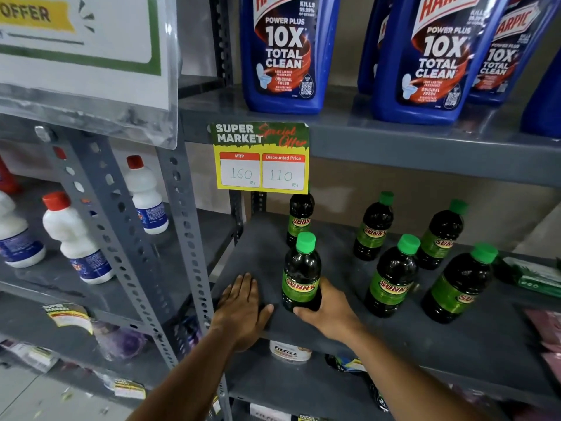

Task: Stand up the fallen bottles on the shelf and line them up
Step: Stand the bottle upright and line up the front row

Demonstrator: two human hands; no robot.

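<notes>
Right hand (326,311) grasps the base of an upright green-capped bottle (301,273) at the front left of the grey shelf (264,247). Left hand (243,305) lies flat and empty just left of that bottle. Five more bottles (391,275) stand behind and to its right.

At twelve o'clock I see blue cleaner jugs (287,53), a yellow price tag (261,159) beneath; at nine o'clock, white red-capped bottles (76,235).
</notes>
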